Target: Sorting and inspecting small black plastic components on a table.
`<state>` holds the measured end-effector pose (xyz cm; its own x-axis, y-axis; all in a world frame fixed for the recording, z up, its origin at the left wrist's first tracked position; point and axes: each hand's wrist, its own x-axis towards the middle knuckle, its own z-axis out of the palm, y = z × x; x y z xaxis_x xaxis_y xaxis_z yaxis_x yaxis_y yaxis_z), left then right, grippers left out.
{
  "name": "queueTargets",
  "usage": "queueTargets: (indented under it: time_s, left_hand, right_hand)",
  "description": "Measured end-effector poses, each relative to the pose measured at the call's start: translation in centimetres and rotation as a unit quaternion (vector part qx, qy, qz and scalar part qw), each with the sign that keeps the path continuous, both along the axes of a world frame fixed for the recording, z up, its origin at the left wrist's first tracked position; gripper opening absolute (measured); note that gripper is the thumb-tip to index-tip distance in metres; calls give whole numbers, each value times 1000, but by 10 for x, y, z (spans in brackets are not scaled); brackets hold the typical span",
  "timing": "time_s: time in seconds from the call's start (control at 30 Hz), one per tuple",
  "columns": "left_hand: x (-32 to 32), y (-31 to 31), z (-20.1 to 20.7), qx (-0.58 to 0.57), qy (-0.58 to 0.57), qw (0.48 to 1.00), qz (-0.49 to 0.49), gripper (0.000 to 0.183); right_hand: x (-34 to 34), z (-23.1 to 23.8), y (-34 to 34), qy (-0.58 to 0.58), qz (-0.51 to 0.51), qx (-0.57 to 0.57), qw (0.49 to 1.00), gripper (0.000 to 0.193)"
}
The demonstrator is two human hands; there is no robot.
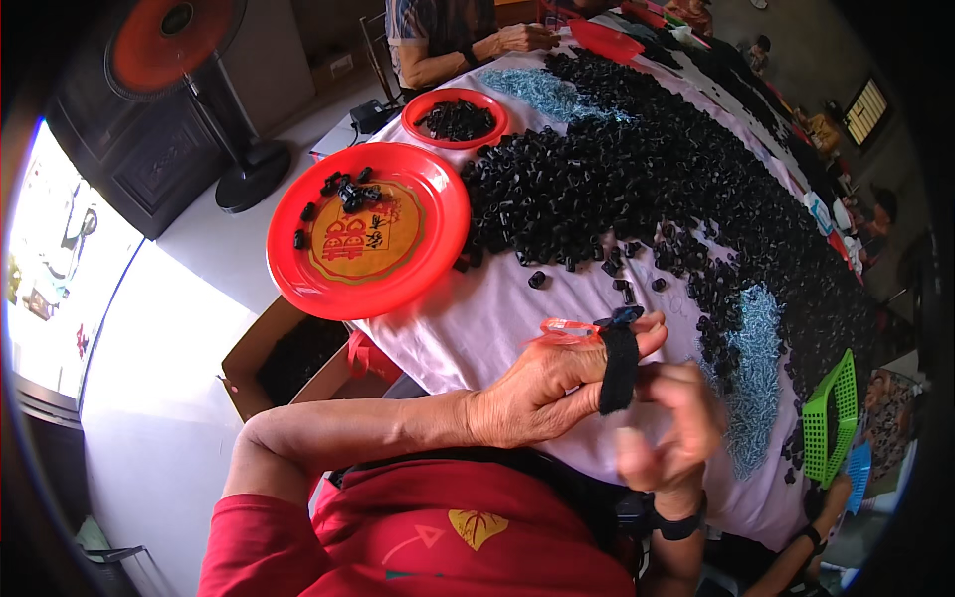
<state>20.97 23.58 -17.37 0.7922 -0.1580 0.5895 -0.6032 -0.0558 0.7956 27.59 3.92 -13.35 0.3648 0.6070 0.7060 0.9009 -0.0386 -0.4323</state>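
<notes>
My left hand (542,388) is over the near edge of the table, its fingers bent together toward my right hand. A black strap (618,370) goes round its fingers, and a clear orange-red piece (569,329) with a dark part sits on top of it. What the fingertips grip, if anything, is hidden behind the strap. Close beside it, my right hand (676,428) has curled fingers smeared by motion, so its grip does not show. Beyond both hands spreads a large heap of small black tubular parts (587,189). A pile of small light-blue pins (756,383) lies to the right.
A red plate (288,269) with several black parts stands at the left table edge, a red bowl (411,121) of black pieces behind it. At right are a green basket (831,423) and another person's arm (796,557). Another person's hand (527,38) is across the table. An open box (254,343) sits below left.
</notes>
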Motion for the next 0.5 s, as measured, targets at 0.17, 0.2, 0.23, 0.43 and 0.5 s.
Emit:
queueTargets:
  time_s: [0.17,0.2,0.23,0.43,0.5]
  left_hand:
    - [-17,0,17,125,110,981,-104,42]
    - [-17,1,22,200,161,955,-148,40]
    - [-21,-13,16,68,35,994,-74,10]
    - [-26,-18,20,117,-35,985,-120,52]
    - [-24,-11,22,60,103,971,-208,51]
  right_hand:
    - [11,46,3,106,-65,-75,989,18]
    - [18,46,6,108,-69,-77,989,18]
    - [25,44,7,91,6,-87,992,14]
    - [49,18,21,242,7,-139,960,17]
    - [50,10,17,356,34,-170,918,19]
